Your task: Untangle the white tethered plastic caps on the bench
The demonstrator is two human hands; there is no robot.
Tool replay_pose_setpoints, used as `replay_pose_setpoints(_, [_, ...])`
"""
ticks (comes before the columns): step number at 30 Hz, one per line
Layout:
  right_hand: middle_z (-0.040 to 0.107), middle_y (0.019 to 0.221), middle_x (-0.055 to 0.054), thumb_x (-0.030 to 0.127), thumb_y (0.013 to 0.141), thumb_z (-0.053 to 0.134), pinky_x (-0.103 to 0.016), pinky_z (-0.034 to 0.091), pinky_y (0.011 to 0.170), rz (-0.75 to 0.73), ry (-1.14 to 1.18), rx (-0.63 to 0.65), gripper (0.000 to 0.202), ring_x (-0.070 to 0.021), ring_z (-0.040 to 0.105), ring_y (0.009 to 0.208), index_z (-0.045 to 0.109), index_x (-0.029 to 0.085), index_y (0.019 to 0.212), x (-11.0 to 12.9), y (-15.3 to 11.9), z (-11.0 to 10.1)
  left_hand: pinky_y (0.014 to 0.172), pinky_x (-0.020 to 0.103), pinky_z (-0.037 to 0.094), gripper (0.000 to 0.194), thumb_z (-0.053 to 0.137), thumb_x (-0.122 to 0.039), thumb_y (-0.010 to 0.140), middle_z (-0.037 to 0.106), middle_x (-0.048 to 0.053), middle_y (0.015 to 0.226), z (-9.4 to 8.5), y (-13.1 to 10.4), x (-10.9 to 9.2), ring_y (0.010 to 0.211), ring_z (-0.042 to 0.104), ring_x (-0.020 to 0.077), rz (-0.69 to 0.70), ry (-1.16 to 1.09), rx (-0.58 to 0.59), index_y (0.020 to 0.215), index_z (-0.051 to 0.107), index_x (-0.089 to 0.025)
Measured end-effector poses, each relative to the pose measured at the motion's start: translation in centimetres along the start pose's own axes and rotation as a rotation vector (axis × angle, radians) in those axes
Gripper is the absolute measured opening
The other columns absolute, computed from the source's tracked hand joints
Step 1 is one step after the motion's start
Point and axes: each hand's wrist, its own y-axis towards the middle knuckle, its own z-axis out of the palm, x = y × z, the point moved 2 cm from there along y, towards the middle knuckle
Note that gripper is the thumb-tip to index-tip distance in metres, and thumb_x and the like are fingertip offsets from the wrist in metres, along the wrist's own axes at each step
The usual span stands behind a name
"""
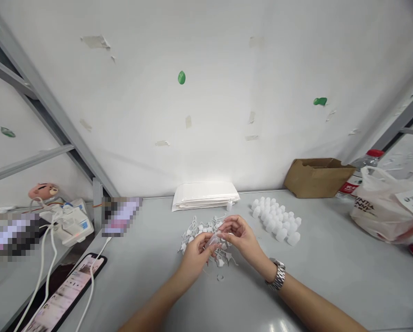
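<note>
My left hand (195, 254) is closed around a small clear plastic bottle (212, 240), tilted towards the upper right. My right hand (240, 234) pinches at the bottle's upper end; whatever sits between those fingertips is too small to make out. Beneath and around both hands spreads a pile of small white plastic pieces with thin loops (221, 262). A small ring-shaped piece (220, 277) lies apart on the table, nearer to me. To the right of my right hand stand several frosted white bottle-like pieces (275, 217) in close rows.
Behind the pile lies a stack of white sheets or envelopes (203, 193), with a small white bottle (229, 205) before it. At right are a cardboard box (319, 180), a red-capped bottle (356, 177) and a plastic bag (382, 207). Phones (66, 293), cables and a power strip (77, 226) occupy the left.
</note>
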Motion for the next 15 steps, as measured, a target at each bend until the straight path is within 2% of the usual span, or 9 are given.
replay_pose_setpoints(2, [0.058,0.083,-0.001,0.03,0.067,0.071,-0.03,0.047,0.071,-0.011,-0.082,0.024,0.031,-0.0141,0.055,0.074,0.059,0.023,0.094,-0.2,-0.1,0.0,0.047,0.021,0.038,0.025,0.059,-0.036,0.072,0.063,0.002,0.076,0.0,0.1,0.1,0.059,0.058,0.0126,0.009,-0.004,-0.001,0.087,0.057,-0.016])
replay_pose_setpoints(6, [0.054,0.086,-0.002,0.032,0.071,0.068,-0.032,0.047,0.074,-0.067,-0.281,0.085,0.017,-0.0147,0.054,0.075,0.067,0.024,0.087,-0.2,-0.3,0.0,0.047,0.021,0.038,0.025,0.061,-0.035,0.071,0.063,0.001,0.077,-0.1,0.1,0.4,0.062,0.059,0.0138,0.001,-0.019,-0.021,0.087,0.057,-0.017])
replay_pose_setpoints(11, [0.055,0.086,-0.004,0.033,0.078,0.06,-0.033,0.047,0.077,-0.147,-0.412,0.163,0.016,-0.0168,0.055,0.083,0.068,0.025,0.09,1.0,-0.4,-0.2,0.05,0.022,0.04,0.025,0.063,-0.031,0.067,0.065,0.003,0.082,-0.2,0.0,0.4,0.07,0.06,0.0163,0.002,-0.028,-0.068,0.088,0.059,-0.017])
replay_pose_setpoints(15, [0.055,0.085,-0.004,0.032,0.082,0.056,-0.031,0.049,0.074,-0.205,-0.474,0.151,0.015,-0.0156,0.056,0.08,0.066,0.023,0.088,1.1,-0.6,-0.1,0.048,0.022,0.039,0.025,0.059,-0.03,0.069,0.064,0.003,0.08,-0.1,0.0,0.4,0.071,0.06,0.0173,0.003,-0.025,-0.05,0.091,0.059,-0.017])
